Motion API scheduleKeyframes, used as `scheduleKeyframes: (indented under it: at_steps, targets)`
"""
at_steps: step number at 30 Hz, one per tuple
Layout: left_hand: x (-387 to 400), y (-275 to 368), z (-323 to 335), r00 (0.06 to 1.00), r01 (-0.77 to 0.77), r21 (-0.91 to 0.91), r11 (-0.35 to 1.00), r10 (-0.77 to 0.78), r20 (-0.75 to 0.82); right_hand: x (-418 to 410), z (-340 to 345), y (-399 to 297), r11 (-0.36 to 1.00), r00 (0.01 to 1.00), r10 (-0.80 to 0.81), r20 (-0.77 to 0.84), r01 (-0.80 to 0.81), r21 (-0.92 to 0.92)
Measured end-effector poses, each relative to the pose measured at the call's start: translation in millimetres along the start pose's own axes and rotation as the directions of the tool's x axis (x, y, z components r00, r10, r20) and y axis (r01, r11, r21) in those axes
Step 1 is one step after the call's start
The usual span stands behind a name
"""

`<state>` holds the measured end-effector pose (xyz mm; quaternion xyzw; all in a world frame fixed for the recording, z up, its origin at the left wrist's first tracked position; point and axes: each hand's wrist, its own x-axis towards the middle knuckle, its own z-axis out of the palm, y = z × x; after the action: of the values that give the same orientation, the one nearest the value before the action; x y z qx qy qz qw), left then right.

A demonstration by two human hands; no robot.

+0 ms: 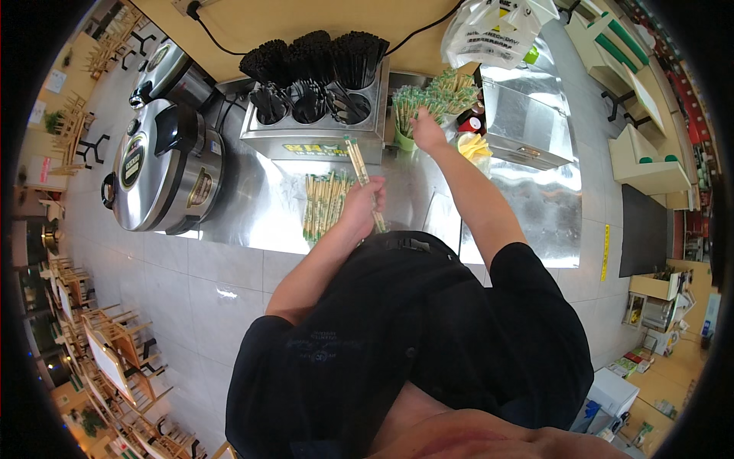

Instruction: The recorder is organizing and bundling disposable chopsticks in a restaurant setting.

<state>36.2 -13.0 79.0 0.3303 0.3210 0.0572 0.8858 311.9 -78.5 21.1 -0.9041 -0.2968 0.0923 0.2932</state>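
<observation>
My left hand point(366, 205) grips a few wrapped wooden chopsticks point(356, 160), held upright above the steel counter. Under and beside that wrist lies a pile of wrapped chopsticks point(324, 205) in a row. My right hand point(428, 129) reaches to a light green cup point(406, 141) packed with more wrapped chopsticks point(408, 107). Its fingers touch the sticks at the cup's right side; whether they pinch any is hidden. Behind it stands a second bunch of wrapped chopsticks point(454, 90) in a pale holder.
A steel cutlery holder point(312, 150) carries black chopsticks point(312, 54) and black spoons point(309, 103). Large electric cookers point(166, 166) stand at left. To the right are a cup of yellow items point(475, 148), a steel box point(524, 123) and a white plastic bag point(487, 34).
</observation>
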Motion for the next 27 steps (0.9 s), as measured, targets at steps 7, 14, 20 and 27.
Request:
scheduleKeyframes:
  at_steps: [7,14,20,27]
  targets:
    - [0.6,-2.1,1.5,1.000,0.018,0.035,0.999,-0.018,-0.021,-2.6,-3.4,-5.4,0.998,0.998,0.032,0.056,-0.028,-0.059]
    - [-4.1,-2.5,4.5,0.999,0.025,0.049,0.998,-0.024,-0.035,-4.2,-3.4,-8.0,0.989,0.992,0.059,0.111,-0.042,-0.144]
    - [-3.0,-5.1,1.0,1.000,0.025,0.027,0.999,-0.025,-0.015,-1.0,1.7,-1.5,0.981,0.990,0.067,0.122,-0.043,-0.190]
    - [-6.4,-3.8,6.8,0.999,0.030,0.035,0.999,-0.029,-0.035,-1.7,7.4,0.7,0.958,0.990,0.008,0.144,0.033,-0.284]
